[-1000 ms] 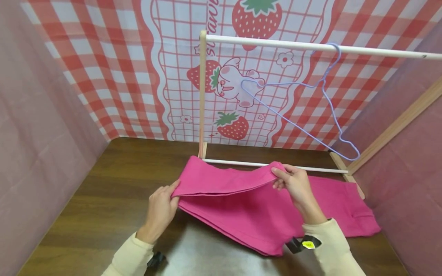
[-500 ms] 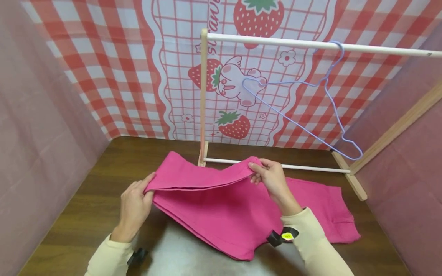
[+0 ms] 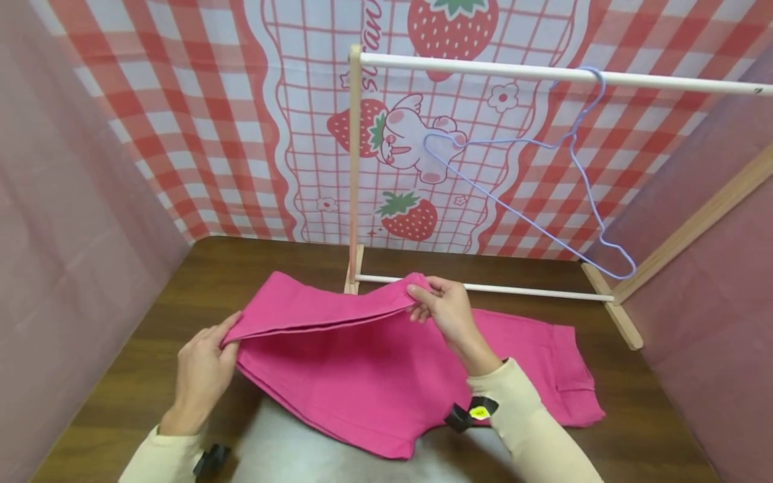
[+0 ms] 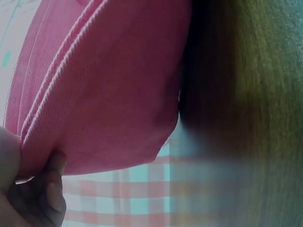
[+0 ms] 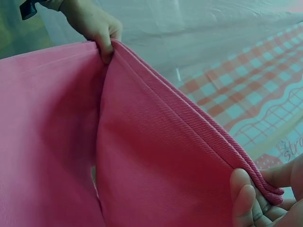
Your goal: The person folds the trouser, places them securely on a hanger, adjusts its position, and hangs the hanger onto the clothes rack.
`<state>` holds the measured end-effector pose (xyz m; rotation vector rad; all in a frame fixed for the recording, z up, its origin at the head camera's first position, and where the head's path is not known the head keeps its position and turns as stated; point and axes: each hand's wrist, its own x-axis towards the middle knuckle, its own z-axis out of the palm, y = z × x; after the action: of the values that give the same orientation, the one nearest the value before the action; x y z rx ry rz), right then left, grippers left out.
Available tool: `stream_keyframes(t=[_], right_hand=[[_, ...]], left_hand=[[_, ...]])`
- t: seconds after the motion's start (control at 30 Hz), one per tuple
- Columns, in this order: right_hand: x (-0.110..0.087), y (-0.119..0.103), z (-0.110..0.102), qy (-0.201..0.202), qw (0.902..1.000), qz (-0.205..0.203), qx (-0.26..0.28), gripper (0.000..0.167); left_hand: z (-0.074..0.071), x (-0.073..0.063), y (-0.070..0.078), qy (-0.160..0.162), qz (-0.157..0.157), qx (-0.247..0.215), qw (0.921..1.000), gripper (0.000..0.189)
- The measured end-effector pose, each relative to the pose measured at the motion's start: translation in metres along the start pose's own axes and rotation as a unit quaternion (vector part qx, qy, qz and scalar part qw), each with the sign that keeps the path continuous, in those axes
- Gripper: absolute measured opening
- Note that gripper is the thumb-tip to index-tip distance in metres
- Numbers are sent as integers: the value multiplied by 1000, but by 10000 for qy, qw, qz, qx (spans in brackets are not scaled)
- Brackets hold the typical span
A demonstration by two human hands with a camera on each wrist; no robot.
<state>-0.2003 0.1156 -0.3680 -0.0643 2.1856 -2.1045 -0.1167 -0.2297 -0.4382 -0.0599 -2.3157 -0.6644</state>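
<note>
Both hands [image 3: 202, 376] [image 3: 453, 315] in pinch grips on pink cloth [image 3: 362, 376], brown table [image 3: 147, 352] beneath, red-checked backdrop [image 3: 211, 154] behind.

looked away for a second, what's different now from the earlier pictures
The left hand and right hand have shifted to the person's left, carrying the pink garment with them; its far end has slid that way too. Nothing was newly gripped or let go: both hands still pinch its upper edge. The blue hanger still hangs from the white top bar.
</note>
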Motion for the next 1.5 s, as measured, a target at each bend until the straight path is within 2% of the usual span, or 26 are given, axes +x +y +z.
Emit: stream_keyframes(t=[0.1,0.3,0.4,0.53,0.73,0.83,1.0,1.23,1.5], right_hand=[[-1,-1,-4,18,10000,-36,13,26],[-6,-6,-20,287,9994,-181,85,24],[-11,-10,-28,388,9987,-277,158,24],[-15,-14,-39,488,9980,-353,201,22],[-20,-17,-58,580,9967,-445,360,4],[-23,-21,-69,652,9957,-564,348,7],[-27,-28,-89,781,9934,-706,445,8],[-32,-21,-112,920,9917,-518,728,12],[-37,-19,-134,978,9881,-579,1033,18]], left_hand=[[2,-1,1,-46,31,29,10000,33],[9,1,7,-293,353,110,9989,33],[12,0,10,-382,411,201,9982,34],[15,-3,13,-567,303,234,9977,35],[23,-9,21,-1005,-51,197,9947,35],[28,-10,27,-1197,-172,214,9924,34],[29,-12,34,-1307,-254,254,9908,35],[32,-19,43,-1491,-291,183,9882,41],[37,-23,52,-1902,-356,205,9809,49]])
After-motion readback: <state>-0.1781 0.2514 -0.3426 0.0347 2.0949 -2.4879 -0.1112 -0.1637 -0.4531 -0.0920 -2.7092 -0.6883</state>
